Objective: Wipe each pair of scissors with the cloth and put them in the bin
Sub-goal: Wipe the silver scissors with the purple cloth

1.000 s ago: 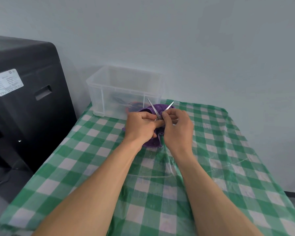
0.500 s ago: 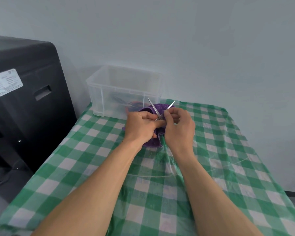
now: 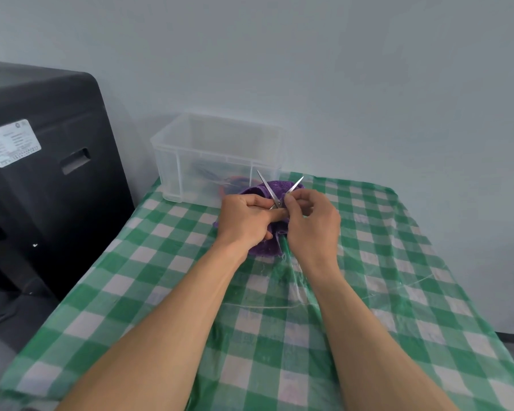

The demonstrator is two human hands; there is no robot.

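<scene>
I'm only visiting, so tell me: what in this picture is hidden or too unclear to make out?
All in the head view:
- The handles of the scissors are hidden behind the left hand and right hand; only the spread blades show.
- The purple cloth is mostly covered by both hands.
- The contents of the clear bin are blurred by its cloudy wall.
- The label on the black machine is too small to read.

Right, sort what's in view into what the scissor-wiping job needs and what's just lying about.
Job: scissors, blades open; purple cloth; clear bin; left hand gripping the cloth; right hand pinching a blade.
Lying about: black machine; checked tablecloth.
</scene>
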